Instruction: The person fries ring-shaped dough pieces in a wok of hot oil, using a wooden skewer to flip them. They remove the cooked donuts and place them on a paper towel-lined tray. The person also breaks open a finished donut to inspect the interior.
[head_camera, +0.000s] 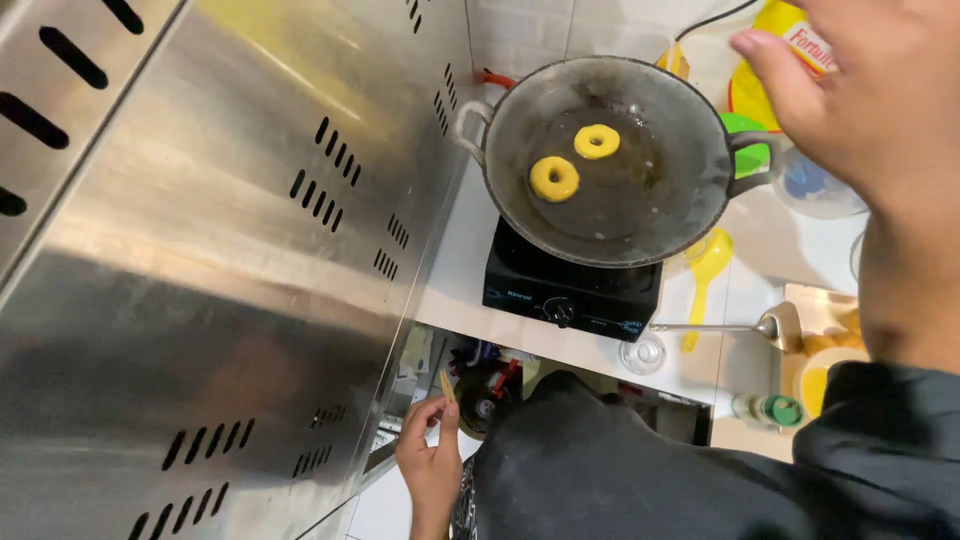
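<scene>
A large steel panel (200, 260) with rows of slots fills the view to the left of the wok (610, 160). Below the wok and well apart from it, the left hand (432, 455) hangs low beside the person's dark garment (620, 470); its fingers are pinched shut on a small thin tan stick (446, 386), which points upward.

The wok, dark and round with two side handles, sits on a black single-burner stove (570, 290) on the white worktop (470, 270). Two yellow ring-shaped pieces of dough (555, 178) lie in the oil inside the wok, near each other but apart, toward its left half.

Just below and right of the wok, a small clear glass lid (642, 352) rests at the stove's corner, and a yellow plastic spoon (706, 270) lies on the worktop. A metal ladle (740, 326) lies further right of these, with its bowl away from the wok.

Above and right of the wok, the right hand (850, 90) is raised close to the camera, gripping a yellow packet (790, 30); the hand covers most of it, so how tight the grip is cannot be judged. A green lid (748, 150) shows behind the wok's right handle.
</scene>
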